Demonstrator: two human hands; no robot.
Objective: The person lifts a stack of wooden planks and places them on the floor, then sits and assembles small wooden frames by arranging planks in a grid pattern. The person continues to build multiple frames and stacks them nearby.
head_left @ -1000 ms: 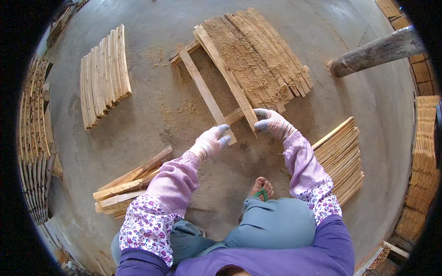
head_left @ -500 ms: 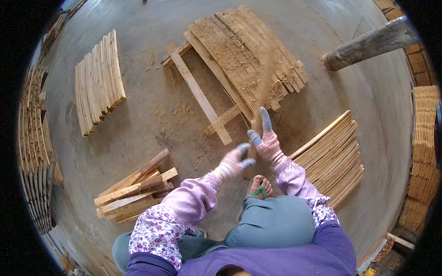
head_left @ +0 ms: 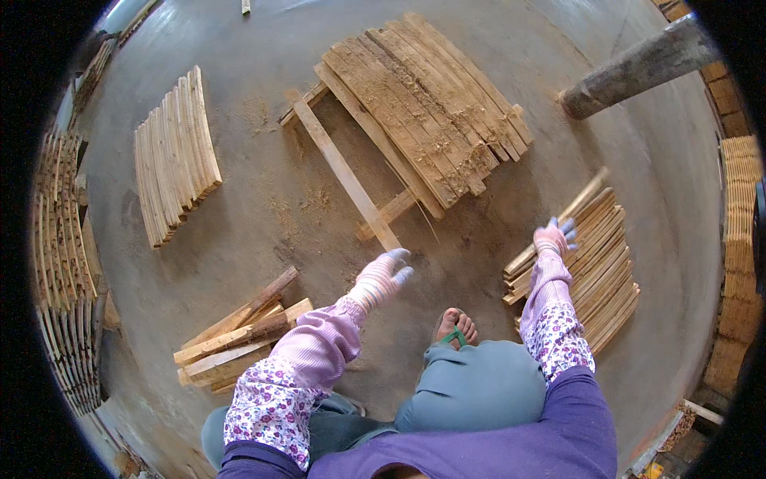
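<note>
My right hand [head_left: 552, 238], in a striped glove with grey fingertips, grips a slim wooden strip [head_left: 586, 195] at the left edge of the right-hand pile of strips [head_left: 594, 275]. The strip's far end is smeared and juts past the pile. In the middle, my left hand [head_left: 381, 279] hangs with fingers apart and nothing in it. Just beyond it ends a narrow board [head_left: 343, 168] of a low wooden frame on the floor. Sawdust-covered planks [head_left: 423, 104] lie side by side over that frame.
Short offcuts [head_left: 239, 335] are heaped left of my left arm. Another neat stack of strips [head_left: 175, 156] lies farther left. A round post [head_left: 638, 68] stands at the far right. More wood is stacked along both sides. My sandalled foot [head_left: 456, 327] is between my arms.
My right hand has carried the strip from the middle over to the right-hand pile. My left hand has drawn slightly left, away from it.
</note>
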